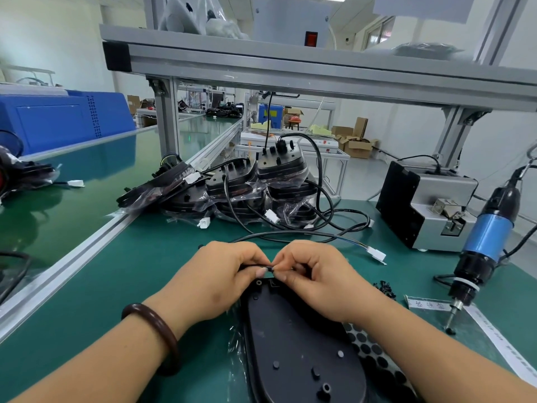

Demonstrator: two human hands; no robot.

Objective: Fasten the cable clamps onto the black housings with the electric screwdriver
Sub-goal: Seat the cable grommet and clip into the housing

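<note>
Head view: your hands meet over the far end of the black housing (296, 353), which lies flat on the green counter (130, 286) directly in front of you, its near end cut off by the bottom of the frame. Your left grip (220, 280) and right grip (316, 280) both pinch a thin black cable (268, 268) just above the housing's far rim, fingertips nearly touching. Whether a clamp sits between them cannot be told. A dark bracelet (154, 335) circles your left wrist.

Open mat stretches from the housing's left side to the aluminium rail (72, 257) that edges the counter, with a green conveyor belt (72, 184) beyond it. The right side is tighter. A sheet of round black pads (374, 353) lies against the housing under your right forearm, and a small heap of black parts (385, 289) sits just beyond that wrist. The electric screwdriver (485, 242) stands tilted near the counter's right edge, its bit pointing down beside a printed paper strip (499, 344).

Ahead of your hands, loose cables and a white connector (377, 254) cross the mat. A pile of bagged housings (241, 187) blocks the far side, and a grey screw feeder (421, 205) stands to its right. An aluminium shelf frame (319, 68) spans overhead.
</note>
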